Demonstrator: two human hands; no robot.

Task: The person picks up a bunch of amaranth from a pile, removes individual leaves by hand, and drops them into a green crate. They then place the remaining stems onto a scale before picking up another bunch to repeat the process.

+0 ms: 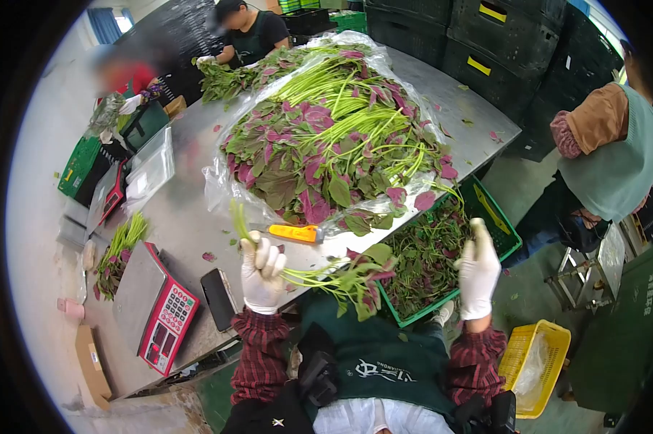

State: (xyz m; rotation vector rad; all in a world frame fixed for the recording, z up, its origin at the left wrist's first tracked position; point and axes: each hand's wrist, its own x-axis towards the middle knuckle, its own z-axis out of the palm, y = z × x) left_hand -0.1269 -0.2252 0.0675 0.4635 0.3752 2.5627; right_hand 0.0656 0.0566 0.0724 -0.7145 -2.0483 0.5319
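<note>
A small bunch of red-and-green amaranth [348, 281] lies across my white-gloved left hand [263, 278], whose fingers are wrapped round its stems. The leaves hang to the right, and the cut ends stick up to the left. My right hand [478, 271], also gloved, is raised at the right edge of a green crate [511, 242] of loose leaves and stems. Its fingers point up, with nothing visible in them. Just beyond my left hand, an orange tool [295, 233] rests on the table by a large amaranth pile [326, 137] on clear plastic.
On the metal table [189, 249] are a red scale [164, 318], a phone [219, 298] and another amaranth bunch [120, 253]. A yellow basket [536, 369] stands on the floor at right. Two people work across the table; another person [608, 152] is at right. Black crates [500, 43] are stacked behind.
</note>
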